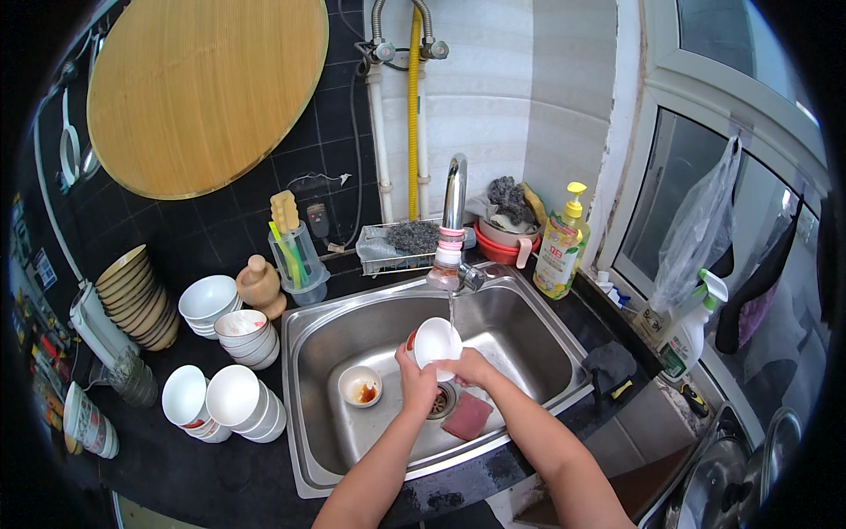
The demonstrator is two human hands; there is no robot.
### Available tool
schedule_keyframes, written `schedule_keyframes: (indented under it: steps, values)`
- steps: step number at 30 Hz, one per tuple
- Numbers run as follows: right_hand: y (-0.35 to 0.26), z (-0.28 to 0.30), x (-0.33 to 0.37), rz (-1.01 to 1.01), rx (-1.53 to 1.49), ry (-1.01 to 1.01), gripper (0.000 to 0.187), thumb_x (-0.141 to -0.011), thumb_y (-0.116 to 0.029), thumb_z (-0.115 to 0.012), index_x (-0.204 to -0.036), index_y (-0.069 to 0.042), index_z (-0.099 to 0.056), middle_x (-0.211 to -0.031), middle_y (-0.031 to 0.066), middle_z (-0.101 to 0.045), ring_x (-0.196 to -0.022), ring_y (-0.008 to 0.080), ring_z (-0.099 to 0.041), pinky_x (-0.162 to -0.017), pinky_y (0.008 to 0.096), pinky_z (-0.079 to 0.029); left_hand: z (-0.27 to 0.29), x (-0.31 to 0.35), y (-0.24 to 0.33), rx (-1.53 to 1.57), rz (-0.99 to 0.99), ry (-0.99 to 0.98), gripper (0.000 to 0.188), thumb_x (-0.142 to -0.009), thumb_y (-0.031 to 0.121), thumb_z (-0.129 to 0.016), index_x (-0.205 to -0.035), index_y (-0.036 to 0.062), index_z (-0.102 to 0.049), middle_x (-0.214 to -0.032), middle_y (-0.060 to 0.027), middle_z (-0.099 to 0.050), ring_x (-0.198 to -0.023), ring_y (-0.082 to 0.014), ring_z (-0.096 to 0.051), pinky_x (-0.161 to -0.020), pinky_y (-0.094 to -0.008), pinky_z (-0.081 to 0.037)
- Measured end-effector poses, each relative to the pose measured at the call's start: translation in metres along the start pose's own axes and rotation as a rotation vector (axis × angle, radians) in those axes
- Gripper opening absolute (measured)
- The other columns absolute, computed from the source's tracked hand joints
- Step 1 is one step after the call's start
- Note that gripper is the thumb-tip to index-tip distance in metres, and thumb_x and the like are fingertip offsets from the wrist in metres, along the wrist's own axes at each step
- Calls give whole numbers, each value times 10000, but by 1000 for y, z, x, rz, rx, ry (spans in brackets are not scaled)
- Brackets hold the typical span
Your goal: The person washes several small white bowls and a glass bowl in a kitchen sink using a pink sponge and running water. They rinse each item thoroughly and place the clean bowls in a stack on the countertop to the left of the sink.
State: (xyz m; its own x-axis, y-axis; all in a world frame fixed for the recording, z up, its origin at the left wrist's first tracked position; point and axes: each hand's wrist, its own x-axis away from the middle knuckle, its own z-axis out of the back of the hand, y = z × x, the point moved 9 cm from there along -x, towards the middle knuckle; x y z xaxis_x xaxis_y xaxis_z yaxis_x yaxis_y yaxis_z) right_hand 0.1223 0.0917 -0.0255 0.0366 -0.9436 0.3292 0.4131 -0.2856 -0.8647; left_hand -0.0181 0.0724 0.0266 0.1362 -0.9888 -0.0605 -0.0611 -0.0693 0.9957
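A white bowl point(437, 342) with a red mark on its outside is tilted under the running tap point(455, 212), and water falls onto it. My left hand point(415, 379) grips its left side, and my right hand point(469, 367) holds its lower right rim. Both hands are over the steel sink point(308, 406). To their left in the basin sits a small white bowl point(360, 386) with brown sauce in it. Just below my hands lies a reddish sponge cloth point(467, 416), beside the drain point(441, 402).
Stacks of white bowls point(236, 397) and brown bowls point(137, 295) stand on the black counter left of the sink. A wooden mortar point(260, 284) and a utensil holder point(301, 264) are behind. A yellow soap bottle point(560, 242) and dark cloth point(610, 366) flank the right side.
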Motion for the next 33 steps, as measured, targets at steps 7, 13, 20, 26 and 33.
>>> schedule_keyframes:
  steps: [7, 13, 20, 26, 33]
  values:
    - [-8, 34, -5, 92, 9, 334, 484, -763, -426, -578, -874, 44, -602, -640, 165, -594, -488, 215, -587, -402, 333, -444, -7, -12, -18, 54, 43, -126, 553, -692, 4, -408, -1210, 47, -220, -1065, -197, -456, -651, -231, -570, -355, -252, -464]
    - [3, 38, -21, 325, 432, 431, 425, -705, -355, -653, -807, 54, -599, -686, 153, -605, -505, 175, -583, -450, 315, -468, -3, -27, -48, -196, -40, -171, 615, -683, 66, -518, -1234, 23, -247, -1027, -226, -503, -848, -298, -569, -450, -307, -487]
    - [-6, 10, 8, -50, 52, 54, 431, -692, -385, -668, -860, 8, -606, -709, 99, -608, -546, 181, -588, -437, 291, -470, -8, -2, -2, -54, -99, -76, 578, -702, 79, -493, -1228, 35, -258, -944, -202, -528, -608, -241, -578, -383, -299, -462]
    - [-45, 48, 26, 201, 585, 525, 479, -686, -489, -628, -863, -44, -610, -802, 162, -624, -724, 280, -614, -638, 364, -480, -16, 1, -42, -92, 375, -350, 505, -647, 37, -400, -1145, 9, -326, -698, -162, -522, -365, -209, -480, -297, -308, -407]
    - [-90, 16, 49, 718, 660, 554, 390, -780, -451, -515, -906, -103, -636, -834, 91, -629, -793, 279, -589, -673, 363, -467, -38, 19, -57, -30, 556, -560, 560, -602, 33, -411, -1152, 11, -309, -672, -157, -508, -360, -207, -477, -273, -293, -378]
